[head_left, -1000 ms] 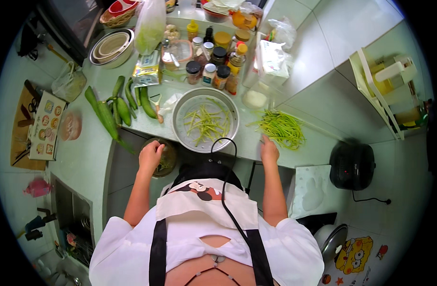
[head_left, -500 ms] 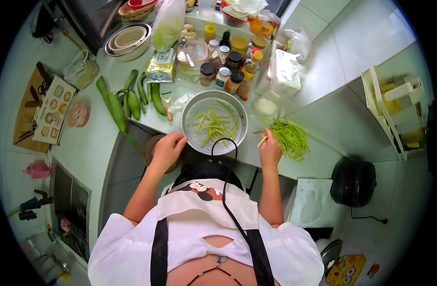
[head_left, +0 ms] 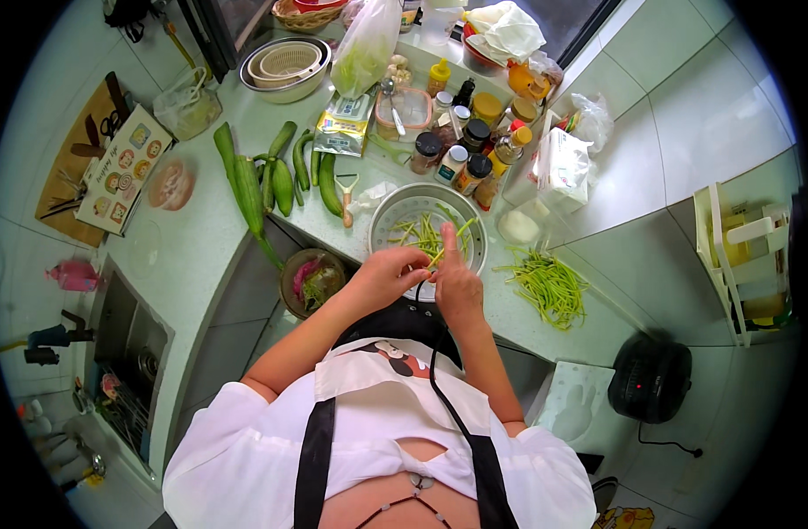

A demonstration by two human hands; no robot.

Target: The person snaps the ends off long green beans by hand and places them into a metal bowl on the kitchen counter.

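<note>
Both hands meet over the near rim of a round metal basin (head_left: 376,217). My right hand (head_left: 457,286) is closed around a thin green stem (head_left: 465,227), its index finger pointing up along it. My left hand (head_left: 388,275) pinches at the stem's lower end, just left of the right hand. Short pieces of green stem (head_left: 410,233) lie inside the basin, partly hidden behind my fingers. A loose pile of long green stems (head_left: 547,291) rests on the counter to the right.
Below the counter edge stands a bin (head_left: 289,284) with pink and green scraps. Luffa-like green gourds (head_left: 248,189) and a peeler (head_left: 346,203) lie left of the basin. Seasoning jars (head_left: 452,164) crowd behind it. A black cooker (head_left: 651,377) sits at right.
My right hand has come left from beside the pile to the basin with a stem. My left hand has moved right to meet it. The view has shifted, uncovering the bin.
</note>
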